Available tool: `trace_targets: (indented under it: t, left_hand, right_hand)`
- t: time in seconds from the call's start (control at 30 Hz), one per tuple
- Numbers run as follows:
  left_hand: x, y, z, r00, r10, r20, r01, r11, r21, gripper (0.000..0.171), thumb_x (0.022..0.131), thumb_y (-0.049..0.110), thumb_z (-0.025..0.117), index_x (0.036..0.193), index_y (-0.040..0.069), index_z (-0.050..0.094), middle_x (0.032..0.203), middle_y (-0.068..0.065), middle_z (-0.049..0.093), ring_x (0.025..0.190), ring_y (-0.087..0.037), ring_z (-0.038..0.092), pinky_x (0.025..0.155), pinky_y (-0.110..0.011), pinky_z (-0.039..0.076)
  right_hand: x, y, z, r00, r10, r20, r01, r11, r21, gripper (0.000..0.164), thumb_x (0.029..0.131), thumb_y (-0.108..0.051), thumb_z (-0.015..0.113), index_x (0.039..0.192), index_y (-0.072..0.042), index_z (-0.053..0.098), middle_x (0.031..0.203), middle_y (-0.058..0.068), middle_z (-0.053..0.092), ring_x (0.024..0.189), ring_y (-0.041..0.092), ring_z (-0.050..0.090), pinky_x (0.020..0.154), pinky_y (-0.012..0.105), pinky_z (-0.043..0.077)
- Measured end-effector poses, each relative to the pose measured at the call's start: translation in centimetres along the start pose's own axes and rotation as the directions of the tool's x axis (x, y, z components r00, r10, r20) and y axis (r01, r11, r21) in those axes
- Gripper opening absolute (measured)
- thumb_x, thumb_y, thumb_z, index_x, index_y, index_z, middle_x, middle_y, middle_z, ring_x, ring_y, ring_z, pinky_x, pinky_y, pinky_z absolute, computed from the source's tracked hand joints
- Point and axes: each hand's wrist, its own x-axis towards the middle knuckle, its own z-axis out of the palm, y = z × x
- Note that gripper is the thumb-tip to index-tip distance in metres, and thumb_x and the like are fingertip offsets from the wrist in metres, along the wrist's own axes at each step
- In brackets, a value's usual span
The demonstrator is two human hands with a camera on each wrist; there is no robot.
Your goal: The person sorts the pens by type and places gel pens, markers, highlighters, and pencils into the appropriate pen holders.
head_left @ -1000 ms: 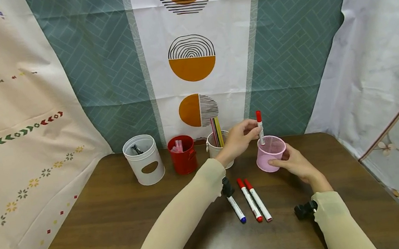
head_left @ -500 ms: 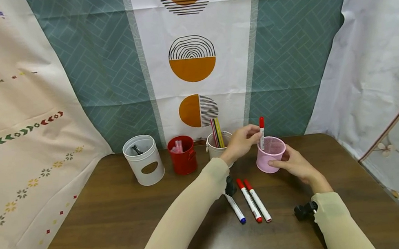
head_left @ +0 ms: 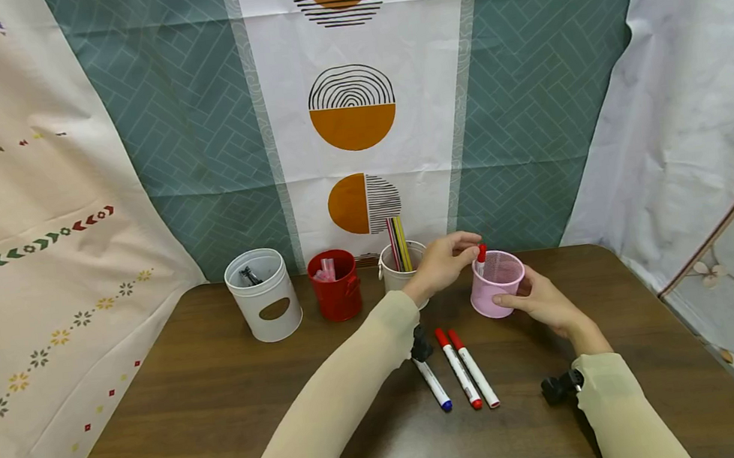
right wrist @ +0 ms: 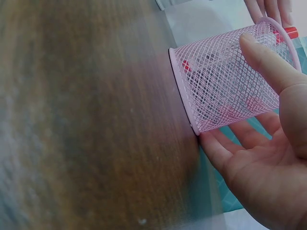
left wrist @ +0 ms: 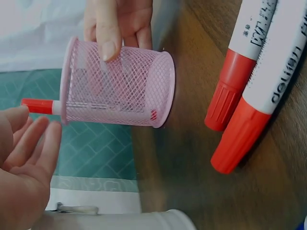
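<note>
A pink mesh pen cup (head_left: 492, 296) stands upright on the table. My right hand (head_left: 548, 304) grips it from the right, thumb on the near side and fingers behind the mesh. A white marker with a red cap (left wrist: 38, 106) is inside the cup; its cap sticks out past the rim, and its red lower end shows through the mesh at the base. At the rim is my left hand (head_left: 444, 262), its fingers stretched out loosely with the fingertips right at the cap. Two red-capped markers (head_left: 459, 369) and a blue-ended marker (head_left: 434, 386) lie on the table.
Left of the pink cup stand a cream bucket (head_left: 394, 279) with colored pencils (head_left: 400, 244), a red bucket (head_left: 339, 298) holding pink items, and a white bucket (head_left: 265, 293) with black clips. Patterned cloth (head_left: 519, 128) hangs behind the wooden table (head_left: 178, 417).
The red-capped marker has dropped from above the rim down into the pink pen cup. My left fingers have loosened from it; my right hand has stayed on the cup.
</note>
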Motion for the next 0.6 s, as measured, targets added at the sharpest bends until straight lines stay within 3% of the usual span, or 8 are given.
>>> trace_targets:
  t: [0.27,0.43,0.6]
  left_hand:
    - [-2.7,1.5,-3.1,1.000,0.023,0.010,-0.024,0.996,0.089,0.032,0.108,0.024,0.065,0.138,0.014,0.068,0.130,-0.001,0.075,0.117,-0.014,0.071,0.096,-0.024,0.056]
    - [-5.2,1.8,-5.4,0.999,0.022,0.024,-0.024,0.994,0.104,0.030,0.107,0.026,0.067,0.135,0.016,0.070,0.125,0.001,0.076,0.113,-0.015,0.071,0.095,-0.027,0.057]
    - [-8.4,1.6,-6.6,0.998,-0.018,0.055,0.012,0.994,0.108,0.024,0.105,0.027,0.069,0.126,0.016,0.074,0.117,0.003,0.078,0.106,-0.015,0.070,0.096,-0.031,0.057]
  right_hand:
    - [0.0,-0.1,0.2,1.000,0.007,0.000,-0.007,1.000,-0.013,0.081,0.097,-0.021,0.080,0.162,-0.004,0.035,0.152,0.025,0.053,0.132,0.041,0.057,0.094,0.018,0.052]
    - [0.0,-0.1,0.2,1.000,0.001,-0.002,-0.001,1.000,-0.013,0.081,0.096,-0.021,0.081,0.161,-0.003,0.036,0.151,0.025,0.054,0.132,0.041,0.056,0.094,0.018,0.052]
    - [-0.1,0.0,0.2,1.000,0.000,-0.008,0.000,1.000,-0.019,0.080,0.097,-0.019,0.080,0.161,-0.003,0.035,0.151,0.026,0.053,0.132,0.041,0.056,0.094,0.017,0.052]
